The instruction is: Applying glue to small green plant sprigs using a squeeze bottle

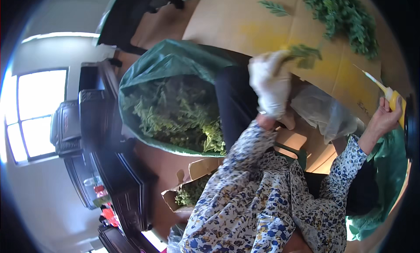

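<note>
My left hand (pixel 270 84), in a white glove, is closed on a small green artificial-looking leaf sprig (pixel 306 56). The sprig is slightly blurred and sits over a large cardboard sheet (pixel 218 23) stained with yellow patches. At the right, my bare right hand (pixel 383 121) grips a yellow squeeze bottle (pixel 395 102), whose thin pale nozzle points up and to the left. A heap of green sprigs (pixel 348 23) lies at the far right of the cardboard. One loose sprig (pixel 274 8) rests near its far edge.
A green bag (pixel 164 56) full of greenery (pixel 175 113) stands open at the left. Below it is a cardboard box (pixel 203 167) with more greenery. Clear plastic (pixel 323 110) lies by my legs, and another green bag (pixel 389 178) is at the right. Dark furniture (pixel 118 183) lines the left.
</note>
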The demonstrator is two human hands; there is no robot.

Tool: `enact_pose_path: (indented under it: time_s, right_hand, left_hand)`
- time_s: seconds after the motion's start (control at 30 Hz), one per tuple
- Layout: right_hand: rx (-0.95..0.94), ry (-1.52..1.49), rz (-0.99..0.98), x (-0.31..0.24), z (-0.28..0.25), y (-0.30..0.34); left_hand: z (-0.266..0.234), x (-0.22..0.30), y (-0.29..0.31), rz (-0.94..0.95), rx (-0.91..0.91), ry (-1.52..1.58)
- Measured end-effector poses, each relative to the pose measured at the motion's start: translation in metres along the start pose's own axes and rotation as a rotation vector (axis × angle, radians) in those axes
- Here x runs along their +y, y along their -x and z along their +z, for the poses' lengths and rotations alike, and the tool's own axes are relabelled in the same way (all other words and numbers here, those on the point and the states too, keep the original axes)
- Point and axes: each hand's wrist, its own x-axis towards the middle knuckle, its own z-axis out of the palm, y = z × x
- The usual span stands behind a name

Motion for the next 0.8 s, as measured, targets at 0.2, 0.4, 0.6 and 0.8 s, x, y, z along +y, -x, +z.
enact_pose_path:
  time_s: [0.2, 0.4, 0.6, 0.8]
  right_hand:
    - [-0.066, -0.142, 0.136, 0.010, 0.021, 0.003]
    - [-0.064, -0.131, 0.197, 0.021, 0.027, 0.009]
    - [-0.029, -0.225, 0.205, 0.002, 0.033, 0.021]
    - [0.016, -0.214, 0.178, -0.010, 0.044, 0.028]
  left_hand:
    - [-0.202, -0.070, -0.051, -0.185, 0.572, -0.169]
    - [-0.337, -0.149, -0.059, -0.800, 0.287, -0.539]
    - [-0.245, -0.097, -0.089, 0.106, 0.063, -0.910]
    - [-0.056, -0.093, -0.126, -0.160, -0.565, -0.146]
